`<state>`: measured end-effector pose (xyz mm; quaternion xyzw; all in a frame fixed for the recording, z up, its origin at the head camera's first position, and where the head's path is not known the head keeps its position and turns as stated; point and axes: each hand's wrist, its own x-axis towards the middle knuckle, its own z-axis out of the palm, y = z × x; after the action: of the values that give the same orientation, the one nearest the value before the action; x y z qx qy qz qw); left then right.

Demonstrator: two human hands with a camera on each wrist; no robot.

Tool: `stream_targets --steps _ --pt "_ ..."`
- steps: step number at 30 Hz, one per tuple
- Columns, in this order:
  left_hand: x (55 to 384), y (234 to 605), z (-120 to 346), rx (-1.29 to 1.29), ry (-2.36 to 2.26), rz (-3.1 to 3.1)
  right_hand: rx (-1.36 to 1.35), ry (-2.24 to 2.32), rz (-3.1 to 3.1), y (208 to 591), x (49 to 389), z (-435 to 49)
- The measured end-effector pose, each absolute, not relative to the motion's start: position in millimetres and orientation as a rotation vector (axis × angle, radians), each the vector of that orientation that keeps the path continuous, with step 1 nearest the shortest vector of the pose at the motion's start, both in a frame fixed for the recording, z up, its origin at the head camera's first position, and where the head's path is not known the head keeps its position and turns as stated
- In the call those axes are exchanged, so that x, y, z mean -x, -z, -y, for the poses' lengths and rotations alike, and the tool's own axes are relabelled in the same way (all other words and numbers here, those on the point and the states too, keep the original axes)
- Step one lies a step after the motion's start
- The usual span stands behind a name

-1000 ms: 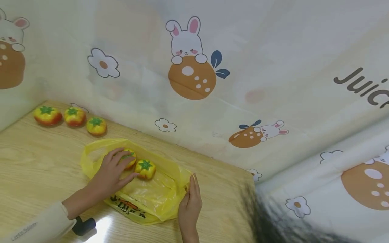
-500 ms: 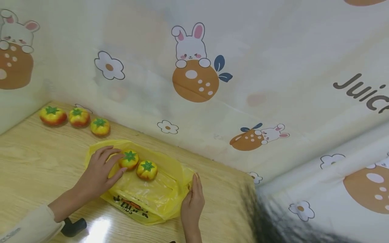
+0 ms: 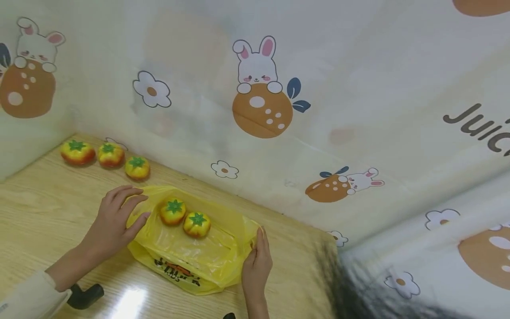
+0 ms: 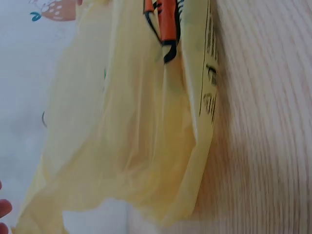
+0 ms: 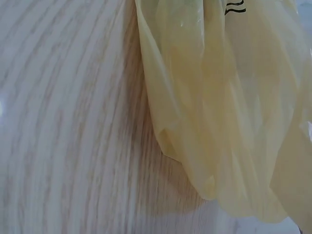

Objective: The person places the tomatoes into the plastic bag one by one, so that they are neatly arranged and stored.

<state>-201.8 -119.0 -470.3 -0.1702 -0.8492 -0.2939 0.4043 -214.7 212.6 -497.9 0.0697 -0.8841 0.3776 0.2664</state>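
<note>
Yellow bag point(image 3: 187, 252) looks mid-filling, right hand point(image 3: 256, 263) pinching its rim, left hand point(image 3: 111, 223) loosely spread, next move likely needing fruit point(image 3: 137, 169) by the surface's point(image 3: 56, 201) far-left corner!

Bag point(image 3: 187, 252): thin plastic film, smooth but creased, semi-translucent, with bright glossy glints on the folds inside.
Print point(image 3: 177, 271): flat ink on the film, crinkling along with it.
Fruit in the bag point(image 3: 197, 229): smooth skins with a soft sheen; they look like painted plastic or foam, which of the two cannot be told.
Fruit on the desk point(image 3: 110, 158): the same smooth, faintly shiny finish.
Desk point(image 3: 36, 221): wood or wood-look top, streaky grain, smooth, shiny enough to throw back a white glare.
Wall sheet point(image 3: 191, 128): thin cloth or plastic, lightly wrinkled, mostly matt.
Sleeve point(image 3: 36, 297): matt cloth.
Black piece by the sleeve point(image 3: 85, 297): smooth, plastic-looking, dull.
</note>
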Motion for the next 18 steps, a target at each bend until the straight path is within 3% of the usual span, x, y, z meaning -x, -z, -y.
stream_targets --steps 18 --pt "228.0 477.4 168.9 0.264 0.716 2.139 -0.220 -1.071 2.401 498.8 220.8 -214.5"
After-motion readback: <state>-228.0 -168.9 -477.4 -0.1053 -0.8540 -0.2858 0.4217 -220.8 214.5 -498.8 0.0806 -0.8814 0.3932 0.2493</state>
